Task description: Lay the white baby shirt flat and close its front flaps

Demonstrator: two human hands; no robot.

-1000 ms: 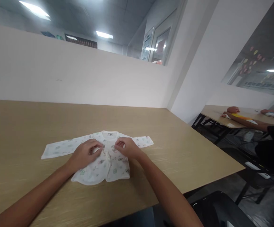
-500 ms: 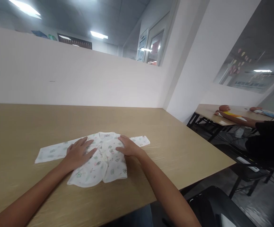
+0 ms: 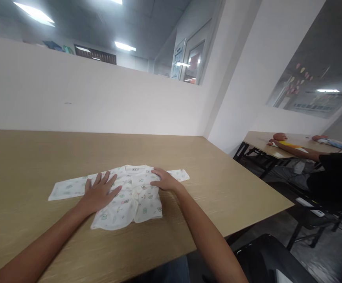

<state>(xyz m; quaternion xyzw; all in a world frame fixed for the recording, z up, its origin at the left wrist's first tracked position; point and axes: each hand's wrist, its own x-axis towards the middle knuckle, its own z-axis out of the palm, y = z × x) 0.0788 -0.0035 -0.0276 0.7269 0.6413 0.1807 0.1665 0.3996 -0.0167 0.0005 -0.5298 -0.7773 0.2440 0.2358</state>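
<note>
A small white baby shirt (image 3: 129,200) with a printed pattern lies spread on the wooden table (image 3: 218,184), its collar toward the wall and its sleeves stretched to both sides. My left hand (image 3: 100,192) rests flat with fingers spread over the shirt's left side, near where the sleeve joins. At the opposite shoulder, my right hand (image 3: 165,180) touches the cloth, thumb and fingers apart. It covers part of the right sleeve's upper end.
A white wall (image 3: 100,98) borders the table's far side. On the right, a person in a black top (image 3: 336,173) reaches to a doll (image 3: 280,136) on another table; a second doll (image 3: 318,138) lies beyond. A black chair (image 3: 268,255) stands close at lower right.
The shirt has shifted slightly to the right in view along with both hands. My left hand's fingers are spread wider, and my right hand sits farther toward the shirt's outer shoulder.
</note>
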